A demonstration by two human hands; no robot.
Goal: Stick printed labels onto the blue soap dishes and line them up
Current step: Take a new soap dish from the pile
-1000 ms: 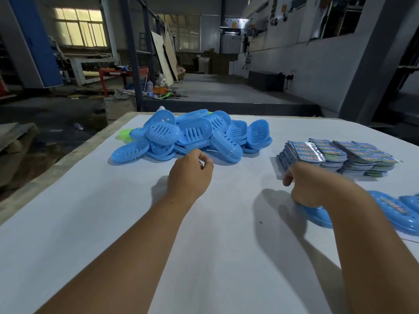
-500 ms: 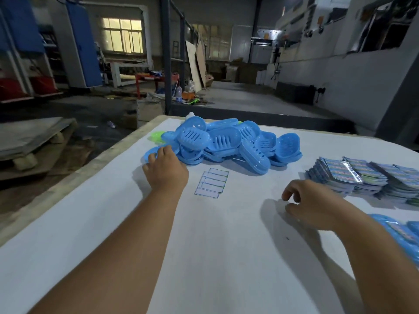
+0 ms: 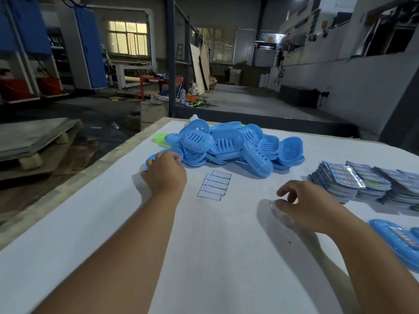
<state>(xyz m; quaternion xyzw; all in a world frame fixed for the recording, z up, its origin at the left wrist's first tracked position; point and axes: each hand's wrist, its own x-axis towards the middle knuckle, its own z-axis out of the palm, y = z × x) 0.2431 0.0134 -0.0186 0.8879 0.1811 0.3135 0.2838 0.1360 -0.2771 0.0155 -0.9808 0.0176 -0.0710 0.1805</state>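
A heap of blue soap dishes (image 3: 229,143) lies at the far middle of the white table (image 3: 215,257). My left hand (image 3: 165,175) grips a flat blue dish (image 3: 151,158) at the heap's left edge, fingers curled over its rim. A small fan of white labels (image 3: 215,188) lies on the table between my hands. My right hand (image 3: 303,205) hovers low over the table with loosely curled fingers and holds nothing. Stacks of printed labels (image 3: 353,182) sit at the right. A labelled blue dish (image 3: 394,241) lies at the right edge.
A green dish (image 3: 161,138) peeks out behind the heap's left side. The table's left edge (image 3: 74,177) drops to the workshop floor. Pallets, cabinets and machines stand in the background.
My left hand moved left from the middle of the heap to the flat dish at its left edge, uncovering the white labels. My right hand lifted off the dish at the right.
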